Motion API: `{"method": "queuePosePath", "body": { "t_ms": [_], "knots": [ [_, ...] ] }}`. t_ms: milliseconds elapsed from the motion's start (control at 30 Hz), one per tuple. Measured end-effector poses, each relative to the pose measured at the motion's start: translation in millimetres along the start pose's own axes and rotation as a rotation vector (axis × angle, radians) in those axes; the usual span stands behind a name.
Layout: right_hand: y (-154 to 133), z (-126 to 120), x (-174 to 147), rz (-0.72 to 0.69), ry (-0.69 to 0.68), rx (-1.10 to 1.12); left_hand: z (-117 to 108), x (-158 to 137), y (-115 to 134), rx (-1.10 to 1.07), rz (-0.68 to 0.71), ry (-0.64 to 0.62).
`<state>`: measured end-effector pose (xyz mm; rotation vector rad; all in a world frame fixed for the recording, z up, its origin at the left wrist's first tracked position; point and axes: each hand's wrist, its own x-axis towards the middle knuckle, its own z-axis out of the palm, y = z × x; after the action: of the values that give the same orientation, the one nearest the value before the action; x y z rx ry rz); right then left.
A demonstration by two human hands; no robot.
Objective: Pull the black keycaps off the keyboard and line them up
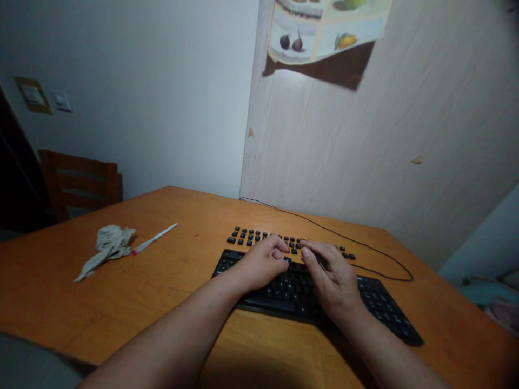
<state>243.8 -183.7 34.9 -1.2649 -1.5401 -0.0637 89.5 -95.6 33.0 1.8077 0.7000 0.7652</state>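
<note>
A black computer keyboard (279, 305) lies on the table, with some of its top rows bare of keycaps. Beyond its far edge, loose black keycaps (251, 236) stand in rows on the wood. My left hand (263, 265) is over the upper middle of the keyboard, fingers curled in and thumb tip beside a small dark piece. My right hand (334, 278) hovers just to its right, thumb and fingers drawn together. Something dark shows between them, too unclear to name. The hands and forearms cover part of the keyboard and some of the keycaps.
A crumpled pale cloth (109, 246) lies on the left of the wooden table (162, 294), beside a thin white brush-like stick (156, 237) with a red end. A black cable (324, 229) loops behind the keycaps to the right. A wooden chair (81, 178) stands behind at left.
</note>
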Motion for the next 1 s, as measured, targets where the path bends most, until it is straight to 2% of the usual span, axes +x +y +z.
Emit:
{"method": "queuePosePath", "body": {
  "t_ms": [133,300,400,500,600,1000],
  "knots": [
    [3.0,-3.3,2.5,-0.041,0.036,-0.101,-2.4,-1.2,4.3,-0.034,-0.045,-0.024],
    [12.2,-2.2,1.6,-0.11,-0.027,-0.167,-3.1,-2.8,6.9,-0.067,-0.077,-0.002],
    [16.3,-3.9,2.7,-0.157,-0.095,-0.198,-3.6,-2.1,6.2,-0.092,-0.075,0.009],
    [14.2,-7.1,4.2,-0.187,-0.234,-0.28,-3.8,-1.3,5.5,-0.112,-0.081,0.015],
    [8.4,-9.0,4.4,-0.193,-0.322,-0.345,-3.8,-1.4,6.2,-0.127,-0.092,0.01],
    [2.3,-9.2,4.2,-0.175,-0.391,-0.407,-2.5,-3.9,8.8,-0.077,-0.092,-0.041]
  ]
}}
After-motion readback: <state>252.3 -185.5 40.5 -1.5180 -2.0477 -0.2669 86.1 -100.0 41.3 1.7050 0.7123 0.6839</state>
